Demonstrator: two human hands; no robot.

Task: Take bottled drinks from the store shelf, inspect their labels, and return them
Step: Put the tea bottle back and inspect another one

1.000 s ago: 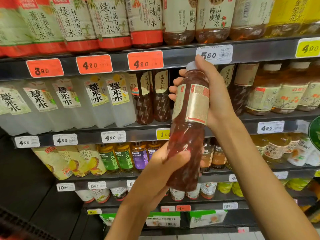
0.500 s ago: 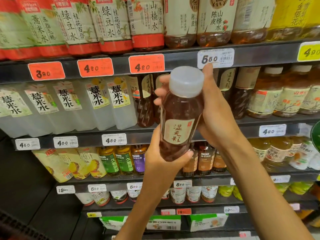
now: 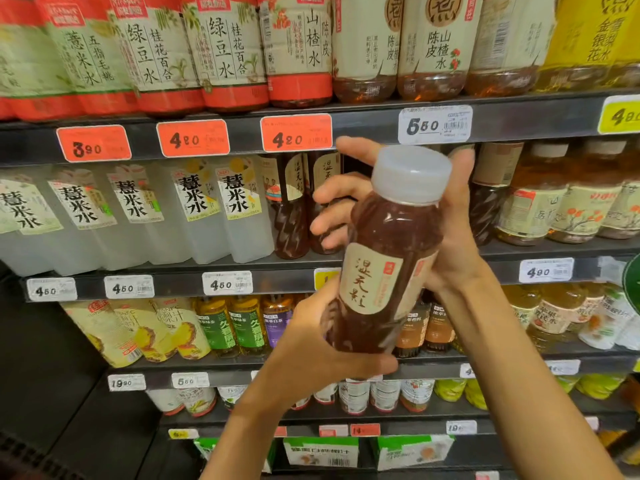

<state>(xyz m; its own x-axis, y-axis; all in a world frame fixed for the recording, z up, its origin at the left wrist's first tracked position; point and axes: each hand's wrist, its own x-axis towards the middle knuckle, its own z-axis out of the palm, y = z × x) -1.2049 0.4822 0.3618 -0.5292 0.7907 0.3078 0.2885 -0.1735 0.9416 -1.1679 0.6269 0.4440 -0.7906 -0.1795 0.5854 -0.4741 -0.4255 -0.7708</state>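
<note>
While we hold the bottle [image 3: 384,258] in front of the shelves [image 3: 363,128], both hands are clamped on it. Our left hand [image 3: 322,344] cups the base from below, thumb across the bottom front. Our right hand [image 3: 450,233] wraps the upper body from behind, just under the cap [image 3: 410,174], with its fingers [image 3: 332,195] showing past the bottle's left side. It tilts with its top leaning toward us, and the beige label [image 3: 370,278] faces us, so the reading is under way.

We judge the bottle full, since dark reddish drink reaches right up to the cap, so it should feel fairly heavy for its size. Its wall looks like thin clear plastic, so it will likely give a little under a hard squeeze but will not shatter. Whether it is damp we cannot tell, though smooth plastic may slide in the palm. The paper-like label offers the better grip, yet covering it hides the print. So we do best to keep one hand under the base to carry the weight and the other on the shoulder to turn it.

A dark gap [image 3: 353,161] in the row of matching brown bottles [image 3: 294,206], behind our right fingers, looks like the place to put it back.
</note>
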